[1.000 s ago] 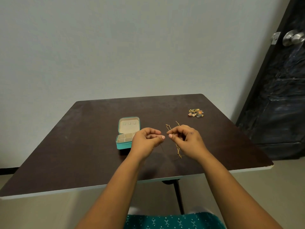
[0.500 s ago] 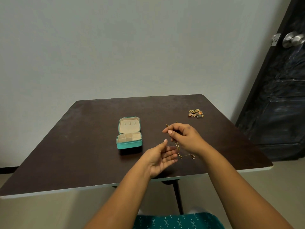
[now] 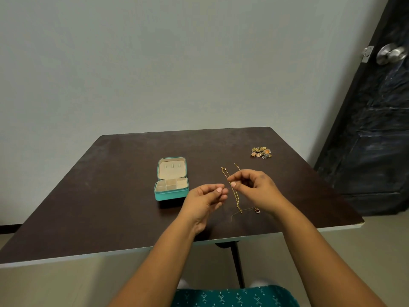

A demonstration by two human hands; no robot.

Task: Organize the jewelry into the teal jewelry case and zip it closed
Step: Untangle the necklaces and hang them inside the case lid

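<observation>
The thin gold chain [image 3: 232,191] could knot or slip if pulled unevenly. The right hand [image 3: 254,189] pinches it above the dark brown table [image 3: 110,196]; the left hand [image 3: 205,200] pinches a fine strand. The open teal jewelry case [image 3: 171,179] stands left of them.

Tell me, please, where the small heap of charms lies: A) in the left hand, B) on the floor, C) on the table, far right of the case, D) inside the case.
C: the charms sit on the bare table, well apart from the open case and beyond both hands.
</observation>
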